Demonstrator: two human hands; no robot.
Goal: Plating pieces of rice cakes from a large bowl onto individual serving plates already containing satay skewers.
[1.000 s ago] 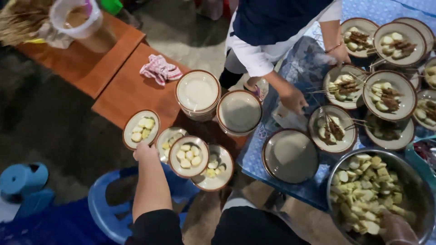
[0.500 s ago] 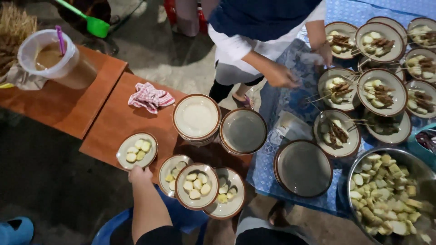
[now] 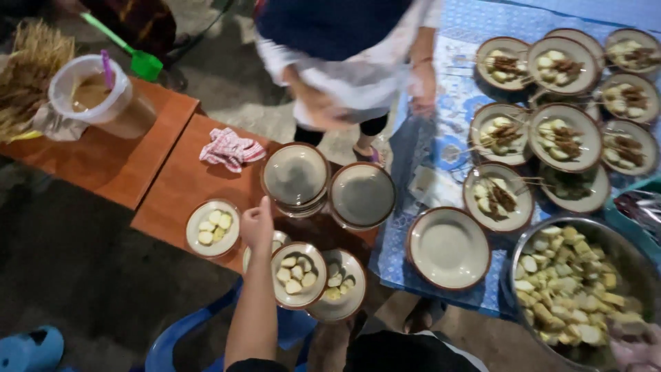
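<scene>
Hand (image 3: 257, 224) touches one of four filled plates (image 3: 213, 228).

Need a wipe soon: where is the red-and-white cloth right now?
In the head view, the red-and-white cloth lies bunched on the wooden table, upper left of centre, just left of the stack of empty plates.

Striped cloth (image 3: 231, 148), plastic bucket (image 3: 96, 96), green scoop (image 3: 144, 65), blue tablecloth (image 3: 441, 138)

dim overhead light, dark ground at left, motion blur on standing person, soft focus throughout
</scene>
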